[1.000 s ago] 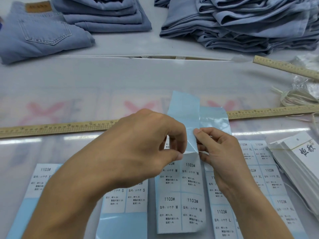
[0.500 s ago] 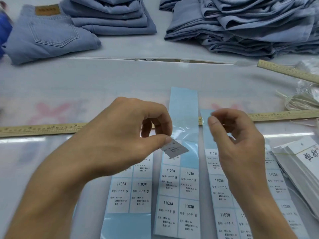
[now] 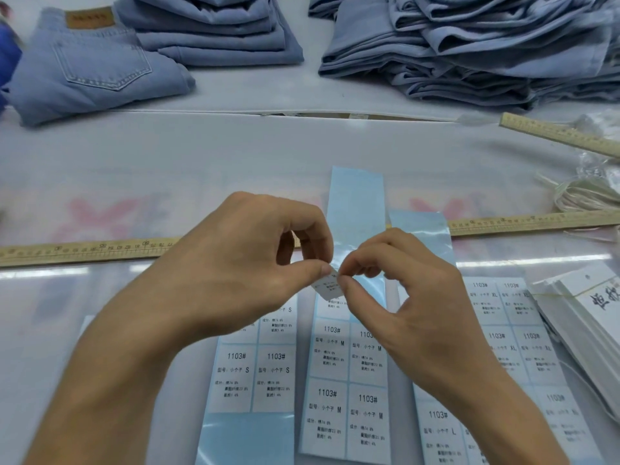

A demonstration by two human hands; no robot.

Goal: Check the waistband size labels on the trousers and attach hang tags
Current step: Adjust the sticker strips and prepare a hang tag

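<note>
A small white size sticker (image 3: 327,286) was held above the table (image 3: 235,156), over the M sticker sheet (image 3: 349,391). It was pinched at one edge between the thumb and forefinger of the left hand (image 3: 241,263) and at the other between the thumb and forefinger of the right hand (image 3: 402,297). The remaining fingers of both hands were curled loosely. The S sheet (image 3: 255,374) was seen just left of the M sheet, and the L sheet (image 3: 439,427) and XL sheet (image 3: 513,330) to its right. A stack of hang tags (image 3: 597,303) lay at the right edge. Folded denim trousers (image 3: 94,72) and two further piles (image 3: 469,45) were located at the far side, well apart from the hands. A wooden ruler (image 3: 87,251) lay across the table behind the hands.
</note>
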